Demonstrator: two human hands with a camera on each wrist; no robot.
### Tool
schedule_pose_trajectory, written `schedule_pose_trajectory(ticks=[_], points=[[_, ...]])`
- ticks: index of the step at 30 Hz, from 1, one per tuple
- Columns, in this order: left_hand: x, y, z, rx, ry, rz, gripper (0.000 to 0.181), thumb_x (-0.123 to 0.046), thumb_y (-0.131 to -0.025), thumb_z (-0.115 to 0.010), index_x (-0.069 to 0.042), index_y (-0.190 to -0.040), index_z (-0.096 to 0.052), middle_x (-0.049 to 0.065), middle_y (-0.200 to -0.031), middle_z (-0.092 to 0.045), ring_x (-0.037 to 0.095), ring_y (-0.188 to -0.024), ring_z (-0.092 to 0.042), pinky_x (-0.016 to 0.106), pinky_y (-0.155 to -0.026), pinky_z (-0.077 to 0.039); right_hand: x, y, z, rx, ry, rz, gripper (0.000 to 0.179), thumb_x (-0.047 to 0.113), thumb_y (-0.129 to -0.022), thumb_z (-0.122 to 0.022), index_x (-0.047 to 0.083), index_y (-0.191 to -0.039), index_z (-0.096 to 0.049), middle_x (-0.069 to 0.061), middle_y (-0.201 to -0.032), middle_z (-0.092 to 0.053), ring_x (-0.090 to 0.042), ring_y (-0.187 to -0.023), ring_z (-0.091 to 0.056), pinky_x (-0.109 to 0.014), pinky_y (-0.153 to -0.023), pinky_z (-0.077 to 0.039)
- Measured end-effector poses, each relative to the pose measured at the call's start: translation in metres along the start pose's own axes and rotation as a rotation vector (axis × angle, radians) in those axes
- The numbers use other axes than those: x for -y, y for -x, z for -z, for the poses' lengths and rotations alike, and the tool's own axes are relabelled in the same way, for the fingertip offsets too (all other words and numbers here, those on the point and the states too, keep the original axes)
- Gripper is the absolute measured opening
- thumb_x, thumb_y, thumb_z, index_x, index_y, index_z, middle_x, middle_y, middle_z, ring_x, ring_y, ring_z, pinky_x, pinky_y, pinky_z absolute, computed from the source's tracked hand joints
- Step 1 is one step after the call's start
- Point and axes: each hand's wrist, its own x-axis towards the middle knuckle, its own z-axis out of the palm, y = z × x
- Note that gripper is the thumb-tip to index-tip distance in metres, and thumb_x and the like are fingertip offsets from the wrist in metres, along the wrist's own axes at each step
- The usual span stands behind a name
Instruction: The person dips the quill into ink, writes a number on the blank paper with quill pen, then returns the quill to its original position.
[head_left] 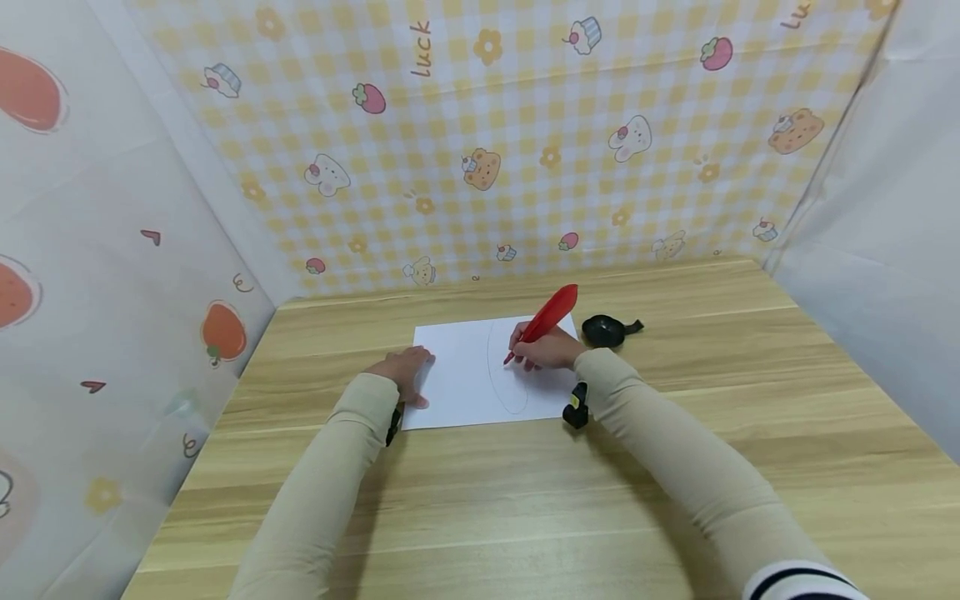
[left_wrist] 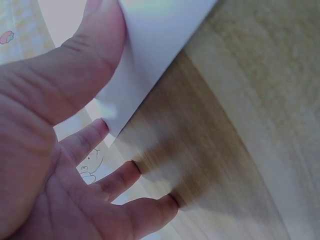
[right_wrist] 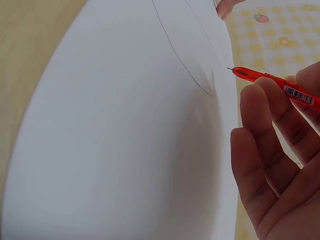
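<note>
A white sheet of paper (head_left: pixel 457 383) lies on the wooden table, bearing a thin, long, curved line like a narrow oval with a gap on its right side. My right hand (head_left: pixel 551 348) grips a red feather-shaped pen (head_left: pixel 553 310) over the sheet. In the right wrist view the slim tip of the pen (right_wrist: pixel 250 74) points at the paper near the line's end; whether it touches I cannot tell. At the sheet's left edge rests my left hand (head_left: pixel 403 371), fingers spread. The left wrist view shows its thumb (left_wrist: pixel 97 45) over the paper and other fingertips at the corner and wood.
Just right of the paper sits a small black round dish-like piece with a short tab (head_left: pixel 603 331). A yellow checked cloth (head_left: pixel 525 200) with printed pictures hangs behind the table (head_left: pixel 480 508). White sheets hang at both sides. Dark wrist-worn devices sit below both hands.
</note>
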Motion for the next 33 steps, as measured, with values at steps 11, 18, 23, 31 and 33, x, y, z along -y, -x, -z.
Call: schedule_pose_trajectory(ticks=[11, 18, 23, 31, 33], points=[[0.0, 0.0, -0.001, -0.004, 0.009, -0.002, 0.08, -0.023, -0.084, -0.078, -0.003, -0.147, -0.033, 0.021, -0.157, -0.02, 0.052, -0.136, -0.023, 0.055, -0.109, -0.028, -0.004, 0.008, 0.028, -0.029, 0.015, -0.006, 0.012, 0.016, -0.091, -0.057, 0.01, -0.101, -0.061, -0.014, -0.097, -0.069, -0.027, -0.08, -0.066, -0.035, -0.072, -0.055], [0.001, -0.001, -0.001, -0.005, -0.003, -0.004, 0.08, -0.022, -0.084, -0.077, -0.003, -0.147, -0.034, 0.022, -0.157, -0.02, 0.052, -0.137, -0.023, 0.056, -0.109, -0.027, -0.007, 0.017, 0.046, -0.054, 0.014, -0.013, 0.015, 0.018, -0.092, -0.06, 0.009, -0.103, -0.06, -0.018, -0.103, -0.068, -0.029, -0.083, -0.066, -0.039, -0.077, -0.055], [0.001, -0.002, -0.001, -0.003, -0.001, 0.002, 0.08, -0.023, -0.084, -0.078, -0.003, -0.148, -0.033, 0.021, -0.157, -0.02, 0.051, -0.137, -0.022, 0.055, -0.11, -0.027, -0.009, 0.025, 0.06, -0.078, 0.047, 0.003, 0.014, 0.017, -0.093, -0.057, 0.007, -0.103, -0.061, -0.021, -0.104, -0.067, -0.031, -0.083, -0.066, -0.043, -0.079, -0.055], [0.005, -0.006, -0.003, -0.002, -0.001, -0.01, 0.081, -0.024, -0.083, -0.078, -0.004, -0.148, -0.033, 0.021, -0.157, -0.02, 0.051, -0.137, -0.023, 0.056, -0.11, -0.026, -0.018, 0.036, 0.082, -0.127, 0.121, 0.031, 0.011, 0.017, -0.093, -0.055, 0.009, -0.1, -0.06, -0.02, -0.096, -0.066, -0.03, -0.076, -0.064, -0.036, -0.068, -0.055], [0.006, -0.006, -0.004, -0.002, -0.008, -0.016, 0.081, -0.025, -0.083, -0.078, -0.003, -0.148, -0.033, 0.022, -0.157, -0.02, 0.051, -0.137, -0.023, 0.056, -0.11, -0.026, -0.021, 0.037, 0.088, -0.135, 0.133, 0.036, 0.012, 0.018, -0.094, -0.054, 0.009, -0.099, -0.06, -0.02, -0.094, -0.066, -0.028, -0.074, -0.063, -0.035, -0.065, -0.053]])
